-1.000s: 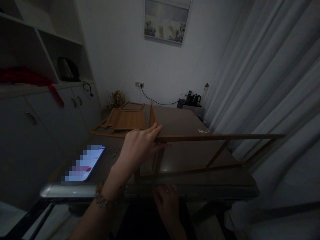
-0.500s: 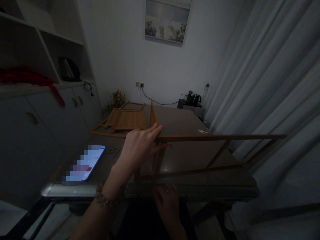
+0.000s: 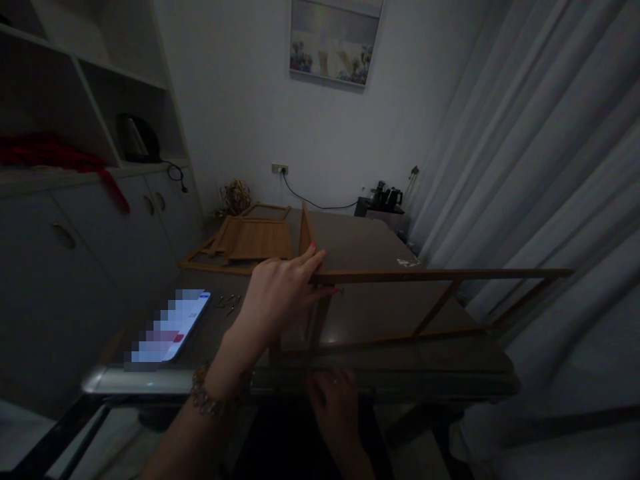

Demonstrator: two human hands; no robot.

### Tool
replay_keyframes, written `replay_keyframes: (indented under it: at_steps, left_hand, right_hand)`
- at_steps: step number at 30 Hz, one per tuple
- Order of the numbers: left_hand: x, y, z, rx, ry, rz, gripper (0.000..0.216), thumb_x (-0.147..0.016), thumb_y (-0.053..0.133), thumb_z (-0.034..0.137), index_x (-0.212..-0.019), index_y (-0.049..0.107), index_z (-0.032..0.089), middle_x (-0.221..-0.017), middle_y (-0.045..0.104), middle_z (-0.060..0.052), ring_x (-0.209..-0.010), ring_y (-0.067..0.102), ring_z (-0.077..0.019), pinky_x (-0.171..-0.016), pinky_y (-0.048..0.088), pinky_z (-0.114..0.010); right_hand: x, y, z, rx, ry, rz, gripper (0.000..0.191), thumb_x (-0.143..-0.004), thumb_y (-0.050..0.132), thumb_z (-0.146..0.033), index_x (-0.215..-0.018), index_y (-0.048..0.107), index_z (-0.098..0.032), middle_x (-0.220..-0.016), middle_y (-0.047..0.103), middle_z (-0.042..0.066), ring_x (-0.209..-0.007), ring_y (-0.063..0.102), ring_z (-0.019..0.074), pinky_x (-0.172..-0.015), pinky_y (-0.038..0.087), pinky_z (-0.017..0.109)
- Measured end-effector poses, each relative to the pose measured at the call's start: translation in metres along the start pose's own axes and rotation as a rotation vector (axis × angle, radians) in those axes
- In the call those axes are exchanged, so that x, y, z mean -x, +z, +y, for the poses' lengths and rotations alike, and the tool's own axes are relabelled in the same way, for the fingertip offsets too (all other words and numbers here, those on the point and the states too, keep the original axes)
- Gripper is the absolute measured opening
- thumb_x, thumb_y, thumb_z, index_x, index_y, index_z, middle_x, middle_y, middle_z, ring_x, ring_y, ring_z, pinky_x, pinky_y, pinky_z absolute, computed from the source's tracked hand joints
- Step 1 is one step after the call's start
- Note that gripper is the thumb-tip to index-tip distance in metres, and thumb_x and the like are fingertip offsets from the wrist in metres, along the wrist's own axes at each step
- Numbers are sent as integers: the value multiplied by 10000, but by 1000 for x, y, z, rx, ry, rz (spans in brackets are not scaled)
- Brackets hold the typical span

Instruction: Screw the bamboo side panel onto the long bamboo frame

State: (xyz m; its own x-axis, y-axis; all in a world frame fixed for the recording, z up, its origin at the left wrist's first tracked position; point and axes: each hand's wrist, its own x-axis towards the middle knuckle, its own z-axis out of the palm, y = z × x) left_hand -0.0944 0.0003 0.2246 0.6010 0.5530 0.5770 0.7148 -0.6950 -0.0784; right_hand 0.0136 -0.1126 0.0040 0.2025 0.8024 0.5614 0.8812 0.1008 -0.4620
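Our left hand (image 3: pixel 280 287) has its grip closed on the left end of the wooden frame (image 3: pixel 400 275), which stands near the front of the tabletop (image 3: pixel 350 240). Our right hand (image 3: pixel 334 407) sits lower, in shadow; we cannot tell its grip.

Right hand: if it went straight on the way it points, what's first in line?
Probably the near edge of the table, just ahead of the right hand; dim light hides whether they touch. The wooden frame stands beyond.
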Motion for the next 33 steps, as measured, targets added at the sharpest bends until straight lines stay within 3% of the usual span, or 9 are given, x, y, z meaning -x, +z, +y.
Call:
replay_keyframes:
  at_steps: [26,33]
  left_hand:
    - [0,0,1,20,-5,9,576,-804,534,560,-1279,531,236,-1278,590,-81,-818,685,-278,-615,496,-379]
    - [0,0,1,-9,3,28,568,-802,523,577,-1255,544,235,-1261,603,-34,-788,689,-270,-587,496,-375]
  right_hand:
    - [0,-1,-1,17,8,4,306,-960,449,-340,-727,625,-248,-693,685,-9,-722,596,188,-789,317,335]
    - [4,2,-5,85,31,26,325,-972,420,-323,-742,638,-251,-731,691,-1,-734,613,183,-760,346,312]
